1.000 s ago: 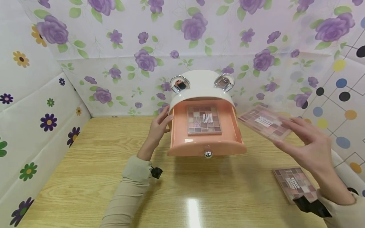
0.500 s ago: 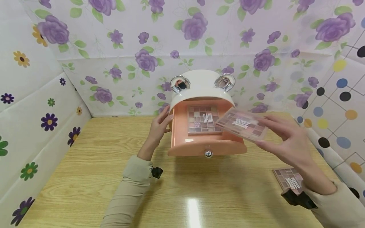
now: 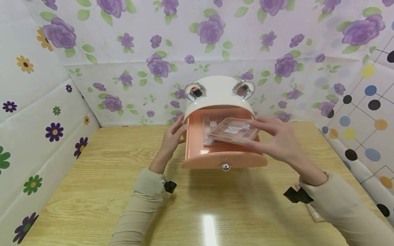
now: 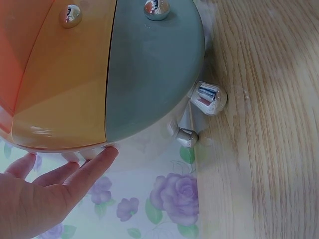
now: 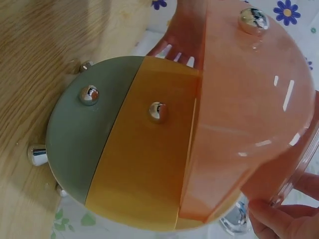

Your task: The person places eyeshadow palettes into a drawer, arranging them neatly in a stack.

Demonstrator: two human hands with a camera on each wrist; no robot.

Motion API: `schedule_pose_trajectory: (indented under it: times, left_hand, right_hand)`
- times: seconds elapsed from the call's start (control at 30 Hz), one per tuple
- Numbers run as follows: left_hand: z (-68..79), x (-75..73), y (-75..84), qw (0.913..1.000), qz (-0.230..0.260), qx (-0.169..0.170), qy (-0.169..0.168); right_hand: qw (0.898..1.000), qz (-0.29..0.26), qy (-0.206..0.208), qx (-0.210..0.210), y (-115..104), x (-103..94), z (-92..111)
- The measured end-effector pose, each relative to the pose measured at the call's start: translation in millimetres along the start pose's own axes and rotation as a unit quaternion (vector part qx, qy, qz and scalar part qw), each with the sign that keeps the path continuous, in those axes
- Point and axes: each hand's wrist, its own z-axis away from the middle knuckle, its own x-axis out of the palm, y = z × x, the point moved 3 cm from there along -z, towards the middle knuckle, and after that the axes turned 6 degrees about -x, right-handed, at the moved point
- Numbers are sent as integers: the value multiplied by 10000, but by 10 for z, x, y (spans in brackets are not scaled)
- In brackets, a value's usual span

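Note:
A round white storage box [image 3: 219, 89] with its peach top drawer [image 3: 204, 160] pulled out stands at the table's back. My right hand [image 3: 281, 141] pinches the right edge of a clear-lidded eyeshadow palette [image 3: 232, 131] between thumb and fingers, tilted over the drawer. Beneath it, a second eyeshadow palette [image 3: 207, 125] lies in the drawer, partly hidden. My left hand [image 3: 170, 140] rests its fingers against the box's left side. In the left wrist view those fingers [image 4: 92, 174] are extended along the side. The right wrist view shows the thumb [image 5: 266, 216] at the held palette's edge.
Below the peach drawer are a yellow drawer [image 5: 144, 139] and a green drawer [image 5: 99, 119], both closed, with silver knobs. Silver feet [image 4: 209, 97] carry the box. Another palette [image 3: 314, 213] lies on the wooden table [image 3: 107, 191], mostly under the right sleeve. Flowered cloth [image 3: 129, 37] lines the back.
My right hand has carried its palette leftward from beside the box to over the drawer, covering much of the palette inside. The left hand stays at the box's side.

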Motion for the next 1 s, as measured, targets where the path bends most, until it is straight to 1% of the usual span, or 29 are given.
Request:
schedule_pose_trajectory:
  times: [0.1, 0.17, 0.3, 0.43, 0.6, 0.8, 0.87, 1.0]
  left_hand:
    - [-3, 5, -5, 10000, 22, 11, -42]
    - [-4, 6, -6, 10000, 26, 18, -51]
    - [-4, 7, -4, 10000, 38, 19, -54]
    - [-14, 2, -10, 10000, 31, 36, -19]
    - [-8, -4, 2, 10000, -21, 50, -32]
    - [-10, -4, -13, 10000, 9, 25, -21]
    - [-8, 0, -12, 10000, -2, 16, -15]
    - [-6, 2, -9, 10000, 1, 3, 4]
  right_hand:
    - [9997, 233, -39, -10, -20, 61, -48]
    - [9988, 488, -62, -48, -41, 98, -72]
    - [9947, 991, -239, -109, -89, 148, -122]
    - [9895, 1329, -465, -339, -126, 163, -181]
    - [9780, 1663, -1051, -698, -159, 174, -266]
    - [9607, 1905, -1819, -874, -160, 220, -347]
    - [9562, 1941, -2004, -891, -153, 244, -365]
    - [9505, 2018, -2176, -923, -129, 274, -374]
